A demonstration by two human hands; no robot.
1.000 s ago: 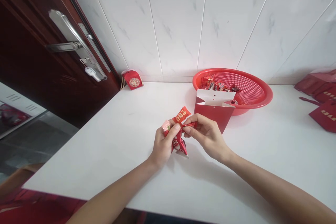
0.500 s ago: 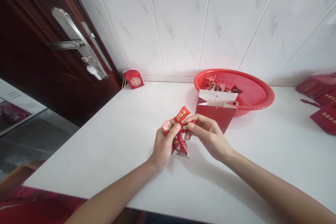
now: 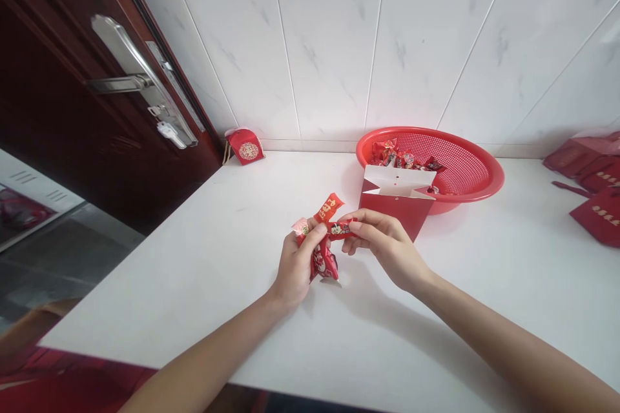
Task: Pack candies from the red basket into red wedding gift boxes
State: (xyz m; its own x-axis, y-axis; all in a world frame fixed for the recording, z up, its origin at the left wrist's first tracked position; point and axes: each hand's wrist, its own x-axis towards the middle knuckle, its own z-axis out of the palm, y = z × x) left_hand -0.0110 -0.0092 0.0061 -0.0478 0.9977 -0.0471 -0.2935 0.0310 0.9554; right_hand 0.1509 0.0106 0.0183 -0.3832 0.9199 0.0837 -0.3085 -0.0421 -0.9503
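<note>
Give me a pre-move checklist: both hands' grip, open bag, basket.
1. Left hand grip: ok, fingers closed around several red packets.
2. Right hand grip: ok, fingertips at one end of a small dark-red packet.
3. Paper bag mouth: ok, top open.
4. Bag contents: cannot tell, its inside is mostly hidden.
5. Basket stock: ok, wrapped pieces visible inside.

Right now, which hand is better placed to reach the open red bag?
Likely the right hand: nearer the red bag, its fingers on one packet; the left hand, farther off, clutches several packets.
</note>
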